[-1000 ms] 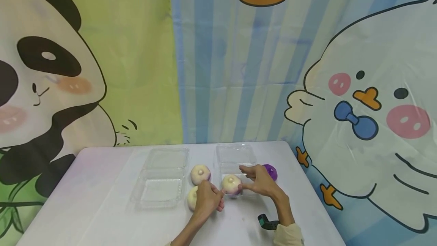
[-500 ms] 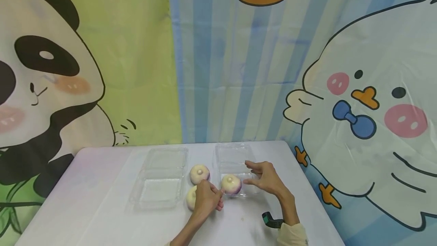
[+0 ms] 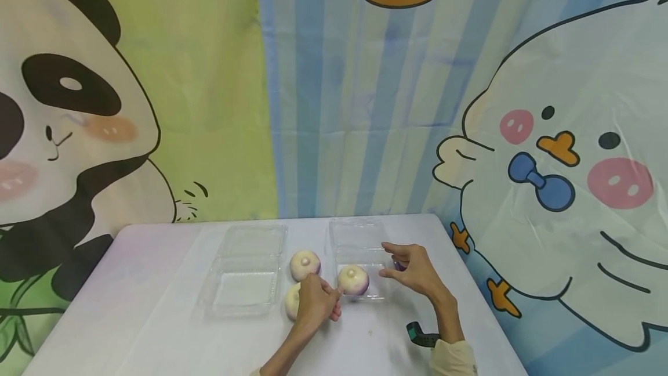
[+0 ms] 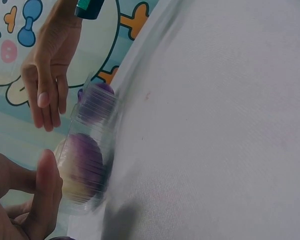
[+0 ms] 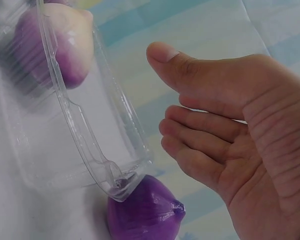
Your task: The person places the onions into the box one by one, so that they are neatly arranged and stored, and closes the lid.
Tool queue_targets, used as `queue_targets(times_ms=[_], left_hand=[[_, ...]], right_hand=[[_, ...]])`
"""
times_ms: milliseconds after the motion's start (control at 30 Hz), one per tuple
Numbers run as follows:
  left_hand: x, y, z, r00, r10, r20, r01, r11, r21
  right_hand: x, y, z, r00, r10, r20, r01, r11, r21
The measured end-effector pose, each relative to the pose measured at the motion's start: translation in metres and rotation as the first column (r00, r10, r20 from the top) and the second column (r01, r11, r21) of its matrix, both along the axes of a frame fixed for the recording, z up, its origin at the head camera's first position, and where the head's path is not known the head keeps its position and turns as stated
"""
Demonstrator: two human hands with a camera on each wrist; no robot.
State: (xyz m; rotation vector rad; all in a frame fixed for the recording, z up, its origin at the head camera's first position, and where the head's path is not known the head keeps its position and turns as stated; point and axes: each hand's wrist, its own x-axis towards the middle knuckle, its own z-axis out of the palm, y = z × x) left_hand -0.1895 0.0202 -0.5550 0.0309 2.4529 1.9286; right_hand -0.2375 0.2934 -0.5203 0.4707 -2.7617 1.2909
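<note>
In the head view a clear plastic box (image 3: 376, 292) stands with its lid (image 3: 357, 234) folded back. One cream-and-purple onion (image 3: 353, 280) sits in its front half. My left hand (image 3: 316, 300) seems to pinch the box's left front edge between thumb and finger; the exact contact is hard to see. Over the right side of the box, my right hand (image 3: 414, 271) holds nothing, its thumb and fingers spread apart. Just beside it, a purple onion (image 5: 147, 207) lies against the outside of the box, mostly hidden by the hand in the head view.
Two more cream-and-purple onions lie left of the box: one behind (image 3: 305, 266), one partly under my left hand (image 3: 292, 300). A second clear plastic box (image 3: 245, 295) lies open farther left. The white table (image 3: 156, 318) ends at a printed curtain (image 3: 323, 161).
My right hand has come away from the onion in the box and moved right, fingers apart, to the purple onion's side. My left hand has kept its place.
</note>
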Motion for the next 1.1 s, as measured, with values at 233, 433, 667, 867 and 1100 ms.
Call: queue_targets(times_ms=[233, 433, 667, 867, 1100], left_hand=[[0.001, 0.0, 0.0, 1.0, 0.005, 0.009, -0.005, 1.0, 0.017], [0.001, 0.001, 0.0, 1.0, 0.002, 0.005, -0.002, 1.0, 0.015], [0.002, 0.001, -0.001, 1.0, 0.01, 0.015, -0.01, 1.0, -0.003], [0.001, 0.0, -0.002, 1.0, 0.005, 0.007, -0.005, 1.0, 0.001], [0.0, 0.001, -0.002, 1.0, 0.002, 0.003, -0.002, 1.0, 0.008]], right_hand=[[-0.001, 0.008, 0.0, 0.999, -0.014, -0.052, 0.015, 1.0, 0.017], [-0.002, 0.016, -0.001, 0.995, -0.038, -0.097, 0.039, 0.999, 0.013], [0.0, 0.026, -0.005, 0.993, -0.071, -0.097, 0.07, 0.997, -0.012], [0.001, 0.033, -0.008, 0.989, -0.114, -0.089, 0.115, 0.993, 0.0], [0.003, 0.04, -0.01, 0.983, -0.151, -0.104, 0.15, 0.989, -0.017]])
